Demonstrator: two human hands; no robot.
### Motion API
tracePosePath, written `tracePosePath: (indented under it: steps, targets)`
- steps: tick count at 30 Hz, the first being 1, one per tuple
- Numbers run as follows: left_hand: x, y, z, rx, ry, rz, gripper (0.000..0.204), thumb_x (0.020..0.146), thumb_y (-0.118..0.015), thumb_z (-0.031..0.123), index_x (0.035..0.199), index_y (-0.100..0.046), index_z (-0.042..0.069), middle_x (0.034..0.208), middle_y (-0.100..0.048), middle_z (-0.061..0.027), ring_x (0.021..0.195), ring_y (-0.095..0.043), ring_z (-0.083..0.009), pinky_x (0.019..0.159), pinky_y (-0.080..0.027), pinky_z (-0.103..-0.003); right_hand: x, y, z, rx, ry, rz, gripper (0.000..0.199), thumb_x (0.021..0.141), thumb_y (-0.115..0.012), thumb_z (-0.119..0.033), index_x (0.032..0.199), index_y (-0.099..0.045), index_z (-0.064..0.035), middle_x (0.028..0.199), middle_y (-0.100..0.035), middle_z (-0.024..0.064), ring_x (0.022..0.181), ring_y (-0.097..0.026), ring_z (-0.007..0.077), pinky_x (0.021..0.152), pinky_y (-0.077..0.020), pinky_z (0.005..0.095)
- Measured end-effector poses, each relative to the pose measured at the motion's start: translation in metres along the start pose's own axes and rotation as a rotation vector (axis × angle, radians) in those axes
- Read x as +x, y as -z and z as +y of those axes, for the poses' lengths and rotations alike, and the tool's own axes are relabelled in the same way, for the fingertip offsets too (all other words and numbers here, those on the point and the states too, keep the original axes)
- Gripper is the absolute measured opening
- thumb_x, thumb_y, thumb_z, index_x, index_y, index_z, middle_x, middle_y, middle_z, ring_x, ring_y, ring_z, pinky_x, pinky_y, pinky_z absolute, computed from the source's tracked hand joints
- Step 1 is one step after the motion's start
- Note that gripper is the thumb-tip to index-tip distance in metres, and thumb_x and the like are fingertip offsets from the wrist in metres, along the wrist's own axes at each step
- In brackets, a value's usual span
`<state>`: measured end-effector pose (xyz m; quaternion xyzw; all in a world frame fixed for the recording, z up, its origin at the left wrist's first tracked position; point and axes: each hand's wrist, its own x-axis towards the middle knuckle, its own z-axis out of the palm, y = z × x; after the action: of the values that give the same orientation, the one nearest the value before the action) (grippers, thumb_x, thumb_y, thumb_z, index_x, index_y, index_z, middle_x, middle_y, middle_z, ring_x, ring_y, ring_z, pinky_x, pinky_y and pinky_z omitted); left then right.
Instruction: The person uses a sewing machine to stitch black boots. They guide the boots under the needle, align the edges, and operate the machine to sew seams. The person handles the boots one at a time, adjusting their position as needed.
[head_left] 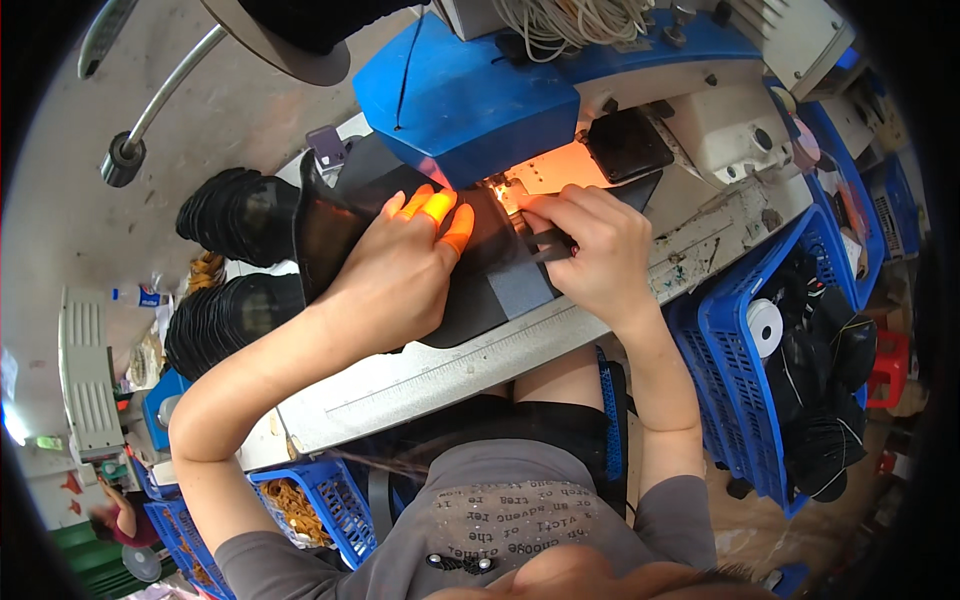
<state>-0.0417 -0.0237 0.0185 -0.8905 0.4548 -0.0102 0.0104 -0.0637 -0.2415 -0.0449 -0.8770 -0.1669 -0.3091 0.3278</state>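
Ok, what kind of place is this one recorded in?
Likely a sewing workshop, perhaps for footwear: both hands feed a dark fabric piece under a blue industrial sewing machine, with stacks of black cut pieces and blue plastic crates around the table.

The needle area of the sewing machine is washed out by its orange lamp glow, so the stitch point cannot be read. The left hand covers much of the dark piece. The right hand perhaps pinches a strap, mostly hidden. The blue crate holds indistinct black items.
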Motion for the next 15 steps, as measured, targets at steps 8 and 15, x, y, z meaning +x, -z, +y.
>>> tracePosePath:
  steps: [8,15]
  targets:
    - [0.002,-0.001,-0.017,-0.092,0.016,-0.08,0.031,0.08,-0.063,0.001,0.11,-0.061,-0.006,0.09,-0.061,-0.0219,0.084,-0.059,-0.039,0.083,-0.046,-0.047,0.005,0.004,-0.002,0.049,0.17,-0.179,0.042,0.061,-0.062,-0.004,0.099,-0.075,-0.0136,0.079,-0.063,0.0028,0.072,-0.063,0.0256,0.066,-0.0521,0.0366]
    - [-0.014,0.009,-0.011,0.395,-0.087,-0.03,0.046,0.089,-0.054,0.015,0.134,-0.058,0.009,0.124,-0.061,-0.0133,0.112,-0.057,-0.0303,0.106,-0.029,-0.062,0.007,0.003,0.001,0.091,0.171,-0.239,0.037,0.06,-0.061,-0.004,0.094,-0.074,-0.0096,0.076,-0.066,0.0058,0.074,-0.065,0.0263,0.068,-0.0525,0.0384]
